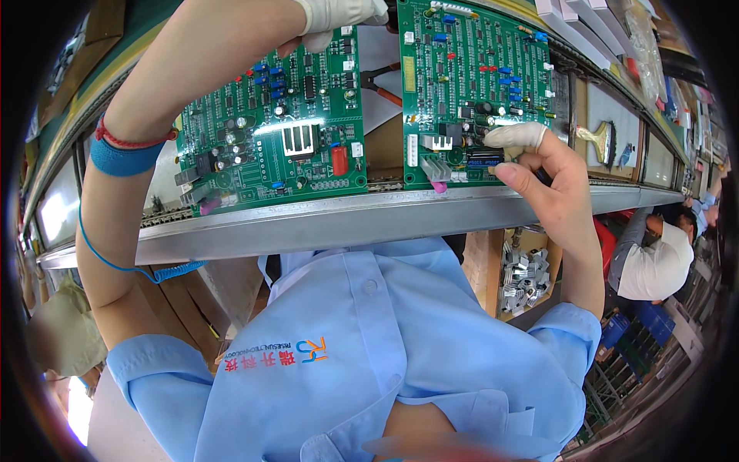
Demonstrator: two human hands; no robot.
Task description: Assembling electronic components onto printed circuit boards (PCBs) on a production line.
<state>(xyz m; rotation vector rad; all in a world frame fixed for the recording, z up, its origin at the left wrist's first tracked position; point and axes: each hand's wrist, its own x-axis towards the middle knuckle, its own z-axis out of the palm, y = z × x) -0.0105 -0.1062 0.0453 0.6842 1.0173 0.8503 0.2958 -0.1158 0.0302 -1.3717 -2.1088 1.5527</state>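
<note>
Capacitor on green board lies beside the right hand.

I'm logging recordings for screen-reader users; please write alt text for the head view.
A person's right hand has its fingers at a dark cylindrical capacitor on a green circuit board, while their left hand is over the far part of a second board. Orange-handled pliers show between the boards; a blue wrist strap circles the left wrist.
</note>
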